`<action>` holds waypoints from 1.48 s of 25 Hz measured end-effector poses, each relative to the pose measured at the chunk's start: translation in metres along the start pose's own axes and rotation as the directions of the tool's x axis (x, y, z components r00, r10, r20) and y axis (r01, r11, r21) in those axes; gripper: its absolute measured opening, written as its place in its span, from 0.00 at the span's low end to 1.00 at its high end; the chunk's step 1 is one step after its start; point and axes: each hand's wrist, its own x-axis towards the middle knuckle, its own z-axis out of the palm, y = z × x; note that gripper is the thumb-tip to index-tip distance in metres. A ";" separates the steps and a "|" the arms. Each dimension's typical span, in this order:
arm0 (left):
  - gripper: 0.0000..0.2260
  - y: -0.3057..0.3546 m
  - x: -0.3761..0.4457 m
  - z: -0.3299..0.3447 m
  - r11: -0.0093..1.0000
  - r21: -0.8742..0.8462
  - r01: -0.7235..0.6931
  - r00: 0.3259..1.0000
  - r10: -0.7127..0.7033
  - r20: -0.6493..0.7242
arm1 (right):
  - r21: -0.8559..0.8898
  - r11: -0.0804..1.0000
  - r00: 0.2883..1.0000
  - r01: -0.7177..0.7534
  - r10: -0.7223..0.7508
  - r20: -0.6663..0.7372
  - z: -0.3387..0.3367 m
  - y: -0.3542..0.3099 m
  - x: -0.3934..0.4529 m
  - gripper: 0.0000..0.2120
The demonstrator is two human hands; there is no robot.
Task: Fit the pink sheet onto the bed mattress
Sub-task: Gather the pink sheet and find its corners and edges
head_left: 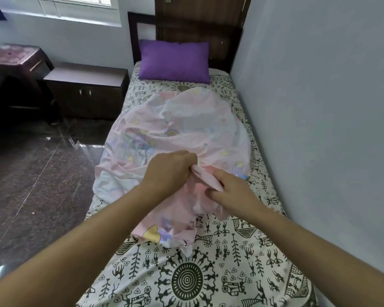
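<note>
A crumpled pink sheet (177,129) with pastel prints lies in a heap over the middle of the bed mattress (208,273), which wears a white cover with black figures. My left hand (166,171) is clenched on a bunched fold of the sheet near its front edge. Just to its right, my right hand (233,191) pinches the same fold between thumb and fingers. A loose part of the sheet hangs down below both hands onto the cover.
A purple pillow (174,60) leans on the dark wooden headboard (200,25). A pale wall (319,107) runs along the bed's right side. Left of the bed are a low dark cabinet (87,91), a brown table (16,58) and glossy dark floor (36,185).
</note>
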 end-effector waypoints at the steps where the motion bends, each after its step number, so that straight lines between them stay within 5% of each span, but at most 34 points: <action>1: 0.17 0.006 0.004 -0.001 1.000 -0.016 0.008 0.998 -0.010 -0.069 | 0.033 0.999 0.999 -0.003 0.001 0.050 -0.005 0.004 -0.005 0.13; 3: 0.10 0.017 0.022 -0.008 1.000 -0.030 0.005 0.986 -0.010 -0.168 | 0.283 0.959 0.993 -0.024 -0.010 0.120 -0.019 0.004 -0.001 0.12; 5: 0.04 0.031 0.048 -0.017 0.994 0.094 -0.058 0.962 0.081 -0.263 | 0.590 0.804 0.989 -0.070 -0.021 0.146 -0.041 -0.001 0.017 0.10; 7: 0.04 0.041 0.069 -0.027 0.997 0.043 0.060 0.938 -0.041 -0.344 | 0.732 0.677 0.997 -0.078 0.032 0.076 -0.063 -0.006 0.040 0.09; 9: 0.10 0.048 0.078 -0.031 0.905 -0.310 0.291 0.879 -0.381 -0.286 | 0.751 0.660 0.993 -0.003 0.088 -0.074 -0.082 -0.008 0.058 0.16; 10: 0.13 0.050 0.082 -0.030 0.761 -0.555 0.335 0.856 -0.492 -0.159 | 0.759 0.649 0.981 0.048 0.112 -0.158 -0.090 -0.009 0.063 0.19; 12: 0.22 0.061 0.085 -0.027 0.536 -0.765 0.356 0.887 -0.451 0.096 | 0.796 0.590 0.955 0.132 0.140 -0.262 -0.102 -0.014 0.070 0.17; 13: 0.27 0.069 0.087 -0.022 0.533 -0.775 0.340 0.916 -0.373 0.146 | 0.825 0.539 0.954 0.170 0.120 -0.275 -0.108 -0.019 0.070 0.14; 15: 0.31 0.084 0.101 -0.011 0.555 -0.788 0.266 0.933 -0.354 0.066 | 0.858 0.454 0.960 0.241 0.018 -0.279 -0.120 -0.035 0.068 0.09; 17: 0.23 0.092 0.119 -0.014 0.553 -0.801 0.229 0.840 -0.528 -0.124 | 0.766 0.541 0.925 0.348 -0.067 -0.373 -0.132 -0.045 0.073 0.10; 19: 0.15 0.085 0.126 -0.021 0.635 -0.730 0.251 0.727 -0.622 -0.291 | 0.510 0.736 0.833 0.446 -0.133 -0.537 -0.141 -0.045 0.080 0.13; 21: 0.16 0.070 0.118 -0.027 0.820 -0.485 0.304 0.744 -0.522 -0.416 | 0.413 0.793 0.780 0.447 -0.120 -0.614 -0.141 -0.035 0.087 0.14; 23: 0.18 0.049 0.107 -0.022 0.917 -0.046 0.397 0.807 -0.372 -0.459 | 0.448 0.788 0.775 0.421 -0.055 -0.630 -0.135 -0.022 0.093 0.14; 25: 0.12 0.024 0.099 -0.015 0.844 0.215 0.491 0.844 -0.401 -0.356 | 0.462 0.780 0.778 0.422 -0.050 -0.626 -0.133 -0.018 0.097 0.16; 27: 0.04 0.004 0.096 -0.013 0.776 -0.021 0.631 0.756 -0.620 -0.212 | 0.466 0.763 0.796 0.447 -0.101 -0.597 -0.133 -0.021 0.098 0.19; 28: 0.04 -0.001 0.097 -0.014 0.689 -0.332 0.644 0.700 -0.706 -0.109 | 0.423 0.779 0.789 0.462 -0.142 -0.598 -0.132 -0.021 0.097 0.20; 30: 0.06 0.008 0.103 -0.022 0.222 -0.868 0.445 0.636 -0.761 0.132 | 0.149 0.879 0.710 0.454 -0.255 -0.656 -0.127 -0.021 0.097 0.18; 32: 0.07 0.022 0.110 -0.039 -0.272 -0.943 0.192 0.675 -0.661 0.328 | -0.097 0.931 0.632 0.352 -0.313 -0.709 -0.124 -0.015 0.095 0.08; 33: 0.07 0.029 0.111 -0.049 -0.391 -0.907 0.156 0.732 -0.571 0.372 | -0.099 0.948 0.635 0.303 -0.279 -0.720 -0.125 -0.012 0.094 0.06; 34: 0.07 0.036 0.111 -0.059 -0.354 -0.911 0.212 0.771 -0.512 0.378 | -0.035 0.963 0.656 0.266 -0.207 -0.726 -0.128 -0.010 0.093 0.09; 35: 0.07 0.041 0.111 -0.067 -0.128 -0.953 0.274 0.799 -0.522 0.299 | 0.085 0.966 0.678 0.244 -0.108 -0.727 -0.133 -0.009 0.093 0.14; 36: 0.09 0.046 0.111 -0.068 0.303 -0.890 0.341 0.828 -0.546 0.132 | 0.229 0.940 0.683 0.253 -0.006 -0.730 -0.140 -0.011 0.092 0.17; 37: 0.11 0.047 0.110 -0.065 0.714 -0.592 0.375 0.852 -0.517 -0.085 | 0.349 0.896 0.680 0.276 0.075 -0.729 -0.148 -0.013 0.092 0.19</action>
